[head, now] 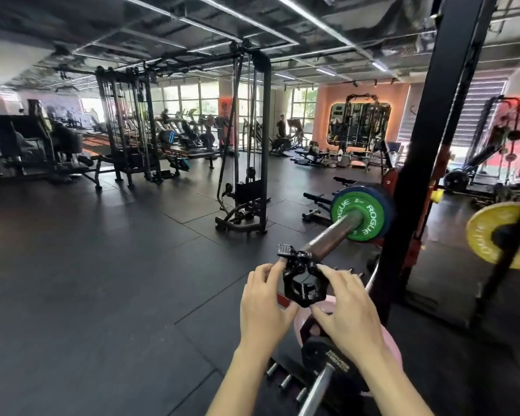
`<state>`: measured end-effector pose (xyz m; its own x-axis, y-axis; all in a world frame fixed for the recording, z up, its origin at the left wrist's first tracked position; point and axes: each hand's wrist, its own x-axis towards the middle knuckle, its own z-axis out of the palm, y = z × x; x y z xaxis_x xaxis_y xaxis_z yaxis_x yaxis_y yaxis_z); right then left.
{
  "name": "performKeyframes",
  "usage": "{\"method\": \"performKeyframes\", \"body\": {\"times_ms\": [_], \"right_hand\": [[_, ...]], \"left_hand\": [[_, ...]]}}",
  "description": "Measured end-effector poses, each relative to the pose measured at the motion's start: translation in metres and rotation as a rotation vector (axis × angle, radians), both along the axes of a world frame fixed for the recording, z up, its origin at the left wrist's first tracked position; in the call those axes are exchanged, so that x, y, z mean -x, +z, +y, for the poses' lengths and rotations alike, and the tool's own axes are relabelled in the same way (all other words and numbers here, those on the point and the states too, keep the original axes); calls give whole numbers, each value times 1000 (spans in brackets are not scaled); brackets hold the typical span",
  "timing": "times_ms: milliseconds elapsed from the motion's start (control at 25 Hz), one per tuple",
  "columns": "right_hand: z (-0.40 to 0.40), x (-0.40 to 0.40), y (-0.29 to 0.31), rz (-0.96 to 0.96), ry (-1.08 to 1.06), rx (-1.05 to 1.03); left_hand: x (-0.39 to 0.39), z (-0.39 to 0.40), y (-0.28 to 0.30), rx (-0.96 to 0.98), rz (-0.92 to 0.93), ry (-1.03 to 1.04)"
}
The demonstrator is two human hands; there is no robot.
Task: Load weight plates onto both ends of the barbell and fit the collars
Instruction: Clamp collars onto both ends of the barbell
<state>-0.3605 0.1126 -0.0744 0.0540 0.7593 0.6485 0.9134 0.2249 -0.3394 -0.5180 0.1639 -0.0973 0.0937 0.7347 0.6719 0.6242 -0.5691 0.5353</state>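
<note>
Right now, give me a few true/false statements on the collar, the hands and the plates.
1. Both hands hold the black collar at the sleeve's end. True: left hand and right hand pinch its sides.
2. The collar sits tight against the green plate. False: bare sleeve lies between them.
3. The green plate is outermost on this end. True: a blue plate sits behind it.
4. The yellow plate is on this sleeve. False: it is beyond the black upright.

Green plate (pixel 357 215) with white lettering, yellow plate (pixel 493 235), glossy black collar (pixel 302 280).
</note>
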Motion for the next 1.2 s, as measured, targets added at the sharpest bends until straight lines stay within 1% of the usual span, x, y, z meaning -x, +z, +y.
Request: {"method": "performKeyframes", "body": {"times_ms": [200, 360, 640, 880, 1040, 1200], "right_hand": [[33, -11, 0, 11, -48, 10], [55, -8, -4, -6, -109, 19], [66, 10, -11, 37, -248, 23], [62, 36, -12, -28, -439, 27], [63, 56, -11, -48, -569, 47], [68, 66, -10, -78, -646, 34]], "left_hand": [[-20, 37, -4, 41, -22, -21], [-20, 70, -9, 26, -9, -64], [-22, 114, -11, 14, 18, -275], [-26, 131, -9, 15, -40, -547], [-23, 147, -10, 31, -24, -661], [-24, 158, -7, 66, 1, -720]]}}
